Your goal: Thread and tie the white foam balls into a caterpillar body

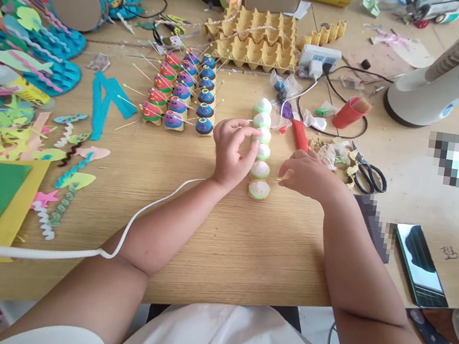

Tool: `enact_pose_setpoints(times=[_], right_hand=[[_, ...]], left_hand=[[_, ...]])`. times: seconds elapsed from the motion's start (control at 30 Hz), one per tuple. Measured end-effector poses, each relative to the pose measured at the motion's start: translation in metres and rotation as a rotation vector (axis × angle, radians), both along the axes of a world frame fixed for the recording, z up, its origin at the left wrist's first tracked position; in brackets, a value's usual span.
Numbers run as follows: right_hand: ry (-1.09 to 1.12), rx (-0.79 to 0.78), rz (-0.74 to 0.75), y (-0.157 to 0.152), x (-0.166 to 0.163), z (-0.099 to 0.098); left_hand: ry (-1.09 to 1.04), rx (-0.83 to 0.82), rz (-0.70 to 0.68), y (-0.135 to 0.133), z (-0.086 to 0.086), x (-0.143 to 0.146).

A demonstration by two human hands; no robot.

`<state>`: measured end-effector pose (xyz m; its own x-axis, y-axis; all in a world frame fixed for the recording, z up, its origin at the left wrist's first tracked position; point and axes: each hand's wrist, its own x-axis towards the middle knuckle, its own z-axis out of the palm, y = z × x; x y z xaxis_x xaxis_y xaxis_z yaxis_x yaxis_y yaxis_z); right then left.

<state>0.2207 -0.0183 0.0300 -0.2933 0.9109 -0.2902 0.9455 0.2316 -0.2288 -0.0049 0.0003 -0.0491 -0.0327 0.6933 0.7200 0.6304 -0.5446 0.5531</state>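
Note:
A strip of egg-carton cups (pixel 260 169), white on top with light green rims, stands in a line in front of me. My left hand (pixel 234 153) is at its left side, with curved thumb and fingertips against the middle cups. Right of the strip, my right hand (pixel 308 174) is palm down and apart from it. Its fingers are pinched on a small yellow piece (pixel 279 180), too small to name. A red strip-like thing (pixel 299 135) lies just beyond that hand. Farther left stand painted egg-carton strips (pixel 177 105) with thin stick feelers.
Scissors (pixel 368 171), a phone (pixel 421 267), and a red cup (pixel 351 112) lie or stand to the right. A fan (pixel 419 99) and power strip (pixel 320 55) are behind. Paper cut-outs (pixel 9 129) crowd the left. A white cable (pixel 133 218) crosses over my left forearm.

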Motion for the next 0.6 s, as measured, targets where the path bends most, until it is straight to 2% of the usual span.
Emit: enact_pose_setpoints(times=[0.1, 0.17, 0.23, 0.33, 0.47, 0.6], right_hand=[[0.051, 0.043, -0.014, 0.008, 0.005, -0.022], [0.188, 0.114, 0.047, 0.013, 0.012, -0.035], [0.367, 0.206, 0.081, 0.014, 0.017, -0.038], [0.533, 0.253, 0.0, 0.011, 0.014, -0.021], [0.796, 0.215, -0.192, 0.003, -0.004, 0.007], [1.008, 0.035, -0.259, 0.002, -0.011, 0.009]], left_hand=[[-0.018, -0.014, -0.029, 0.001, 0.0, 0.0], [-0.016, -0.029, -0.028, 0.001, 0.001, 0.0], [0.002, -0.034, -0.009, 0.0, 0.002, 0.0], [0.02, -0.015, -0.025, -0.002, 0.004, 0.001], [0.018, 0.004, -0.161, -0.005, 0.009, 0.003], [0.054, 0.027, -0.244, -0.006, 0.01, 0.005]])
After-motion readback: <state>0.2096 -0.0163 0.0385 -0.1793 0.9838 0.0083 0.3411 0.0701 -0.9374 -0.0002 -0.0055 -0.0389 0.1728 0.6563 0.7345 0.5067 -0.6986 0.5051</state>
